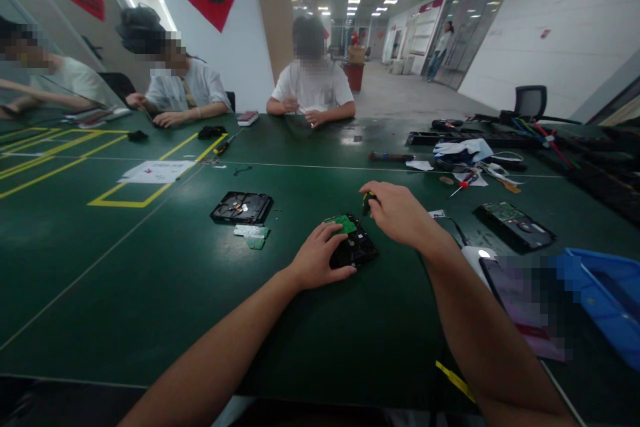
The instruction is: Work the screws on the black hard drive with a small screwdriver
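A black hard drive (361,250) with a green circuit board (344,223) on its upper side lies on the table in front of me. My left hand (320,255) grips it from the left, fingers across the board and thumb along the near edge. Over its far right corner, my right hand (395,208) is closed around a black and yellow screwdriver (367,203), its shaft pointing down at the drive. Whether the tip sits in a screw, I cannot tell. To the left lies another hard drive (242,207), with a loose circuit board (256,236) and tiny screws beside it.
At right are another hard drive (515,225), a red-handled screwdriver (466,181), a phone-like slab (520,307) and a blue bin (607,300). Paper sheets (157,171) and a yellow-black screwdriver (225,143) lie farther left. Several people sit across the green table (165,300).
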